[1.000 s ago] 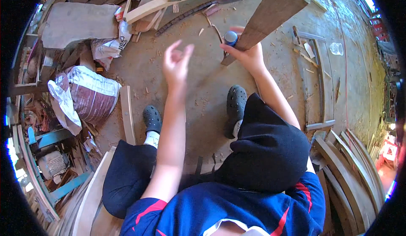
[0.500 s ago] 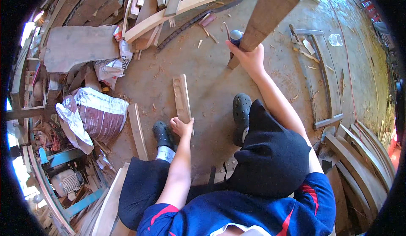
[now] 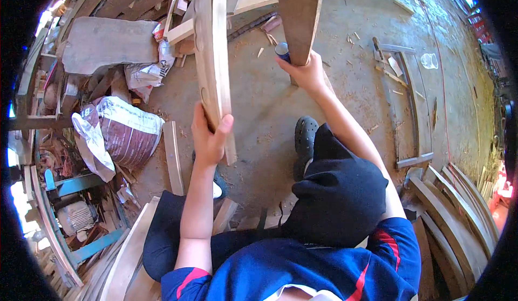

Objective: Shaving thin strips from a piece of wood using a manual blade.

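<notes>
Left hand (image 3: 209,137): our grip wrapped round the lower end of a pale wooden strip (image 3: 212,58), raised upright over the dirt floor (image 3: 345,107) | right hand (image 3: 306,73): grip clamped on a darker plank (image 3: 298,11), blue can (image 3: 282,50) touching | sack (image 3: 127,131) to our left.

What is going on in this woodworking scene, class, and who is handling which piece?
A seated person holds two pieces of wood above a dusty concrete floor. The left hand grips the lower end of a long pale wooden plank, raised upright. The right hand steadies a darker brown tapered wooden board, with a small blue cylinder beside the fingers. A white and maroon sack and scrap timber lie to the left.
</notes>
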A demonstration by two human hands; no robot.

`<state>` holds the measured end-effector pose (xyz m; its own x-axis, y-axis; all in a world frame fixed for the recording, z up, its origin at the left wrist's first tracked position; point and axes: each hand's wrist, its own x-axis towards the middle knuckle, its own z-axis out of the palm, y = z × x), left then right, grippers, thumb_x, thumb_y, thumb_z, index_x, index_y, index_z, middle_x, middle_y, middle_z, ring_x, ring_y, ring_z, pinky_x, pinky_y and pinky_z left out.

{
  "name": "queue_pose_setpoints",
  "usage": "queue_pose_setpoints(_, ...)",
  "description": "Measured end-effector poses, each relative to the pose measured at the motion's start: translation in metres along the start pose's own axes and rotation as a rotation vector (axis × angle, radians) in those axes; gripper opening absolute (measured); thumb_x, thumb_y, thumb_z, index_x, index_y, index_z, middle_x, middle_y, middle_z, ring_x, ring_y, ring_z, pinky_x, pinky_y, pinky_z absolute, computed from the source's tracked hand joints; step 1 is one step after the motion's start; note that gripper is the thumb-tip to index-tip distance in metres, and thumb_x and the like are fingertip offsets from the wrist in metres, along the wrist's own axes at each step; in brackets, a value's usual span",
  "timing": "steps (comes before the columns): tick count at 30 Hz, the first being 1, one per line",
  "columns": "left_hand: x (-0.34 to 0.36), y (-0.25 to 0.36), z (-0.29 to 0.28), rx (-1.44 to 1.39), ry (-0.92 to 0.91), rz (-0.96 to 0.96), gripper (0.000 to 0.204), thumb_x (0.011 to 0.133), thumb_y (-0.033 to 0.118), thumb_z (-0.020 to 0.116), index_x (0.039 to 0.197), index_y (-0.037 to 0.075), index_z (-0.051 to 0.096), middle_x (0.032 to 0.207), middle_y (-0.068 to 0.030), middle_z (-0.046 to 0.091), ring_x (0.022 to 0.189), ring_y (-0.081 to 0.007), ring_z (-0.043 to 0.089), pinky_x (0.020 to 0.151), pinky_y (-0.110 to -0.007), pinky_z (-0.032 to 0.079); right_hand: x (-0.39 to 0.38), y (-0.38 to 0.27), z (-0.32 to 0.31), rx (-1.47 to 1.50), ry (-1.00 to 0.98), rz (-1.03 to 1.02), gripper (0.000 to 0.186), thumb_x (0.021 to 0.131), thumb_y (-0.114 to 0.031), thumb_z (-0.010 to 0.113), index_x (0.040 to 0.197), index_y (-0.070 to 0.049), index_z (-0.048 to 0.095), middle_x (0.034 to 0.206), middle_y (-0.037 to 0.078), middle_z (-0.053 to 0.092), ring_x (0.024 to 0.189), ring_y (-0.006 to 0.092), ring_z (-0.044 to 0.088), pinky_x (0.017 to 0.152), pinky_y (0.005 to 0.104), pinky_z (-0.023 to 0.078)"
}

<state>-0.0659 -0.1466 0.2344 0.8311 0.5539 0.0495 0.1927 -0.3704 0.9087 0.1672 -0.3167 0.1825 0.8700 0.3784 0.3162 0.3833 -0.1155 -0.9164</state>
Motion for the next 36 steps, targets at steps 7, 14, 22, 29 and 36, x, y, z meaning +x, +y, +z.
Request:
queue_pose_setpoints(7, -0.003, 0.07, 0.014, 0.53, -0.3, -0.031, 0.066, 0.07, 0.047, 0.075, 0.107, -0.003, 0.053, 0.082, -0.0192, 0.061, 0.08, -0.0239, 0.061, 0.074, -0.038, 0.05, 0.005, 0.012, -0.008, 0.026, 0.141, -0.007, 0.033, 0.074, -0.017, 0.082, 0.102, -0.004, 0.07, 0.088, 0.011, 0.071, 0.08, 0.0175, 0.068, 0.075, 0.0331, 0.053)
queue_pose_setpoints(14, -0.006, 0.062, 0.031, -0.078, 0.149, 0.368, 0.075, 0.067, 0.046, 0.077, 0.113, -0.002, 0.043, 0.085, -0.0217, 0.065, 0.075, -0.0357, 0.067, 0.069, -0.042, 0.053, 0.002, 0.012, -0.019, -0.089, 0.155, 0.004, 0.03, 0.074, -0.023, 0.085, 0.092, -0.002, 0.072, 0.078, 0.008, 0.071, 0.071, 0.0148, 0.067, 0.069, 0.0316, 0.053)
queue_pose_setpoints(22, -0.004, 0.074, 0.014, 0.308, -0.182, 0.165, 0.061, 0.069, 0.041, 0.076, 0.103, -0.002, 0.048, 0.084, -0.0193, 0.064, 0.075, -0.0322, 0.066, 0.071, -0.04, 0.053, 0.003, 0.016, -0.021, -0.149, 0.218, -0.054, 0.032, 0.072, -0.025, 0.087, 0.083, 0.0, 0.071, 0.072, 0.006, 0.07, 0.064, 0.0107, 0.064, 0.062, 0.0296, 0.052)
queue_pose_setpoints(29, -0.008, 0.069, 0.033, 0.297, -0.306, -0.037, 0.064, 0.07, 0.04, 0.076, 0.106, -0.003, 0.047, 0.09, -0.0258, 0.066, 0.085, -0.0382, 0.068, 0.075, -0.042, 0.053, -0.001, 0.009, -0.015, -0.193, 0.162, 0.042, 0.037, 0.071, -0.031, 0.086, 0.092, -0.003, 0.073, 0.079, 0.012, 0.073, 0.073, 0.021, 0.072, 0.069, 0.0337, 0.055)
queue_pose_setpoints(36, -0.012, 0.078, 0.025, 0.026, -0.053, 0.244, 0.061, 0.066, 0.041, 0.08, 0.096, 0.0, 0.046, 0.079, -0.0211, 0.063, 0.071, -0.0345, 0.066, 0.068, -0.04, 0.051, -0.004, 0.007, -0.015, -0.181, 0.136, 0.105, 0.034, 0.07, -0.027, 0.087, 0.09, -0.002, 0.074, 0.078, 0.012, 0.073, 0.076, 0.0174, 0.072, 0.072, 0.0324, 0.055)
